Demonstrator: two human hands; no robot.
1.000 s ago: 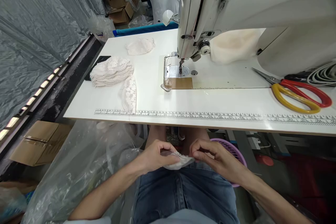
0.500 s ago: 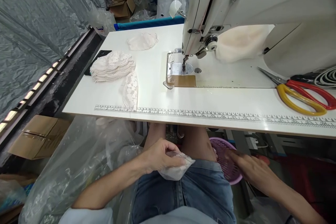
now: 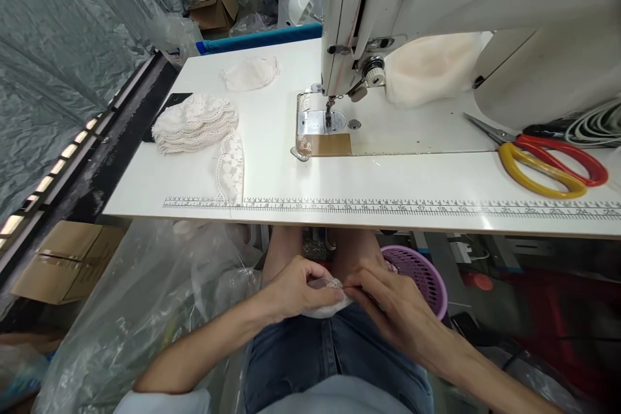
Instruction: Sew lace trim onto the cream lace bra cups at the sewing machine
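Observation:
Over my lap, my left hand pinches a small white fabric piece between thumb and fingers. My right hand has its thumb and fingertips closed at the right edge of that same piece; the fingers hide what exactly they pinch. Above, on the white table, lies a stack of white lace pieces. One lace piece hangs off the stack toward the printed ruler. Farther back rests a single pale fabric piece. The sewing machine's presser foot stands over the bare needle plate.
Scissors with red and yellow handles lie at the table's right. Cream fabric sits under the machine arm. A purple basket stands below, right of my legs. Clear plastic and a cardboard box are at the left. Another person is behind the table.
My right hand has come from above the purple basket to the white fabric piece and now meets my left hand there. The whole view has shifted slightly.

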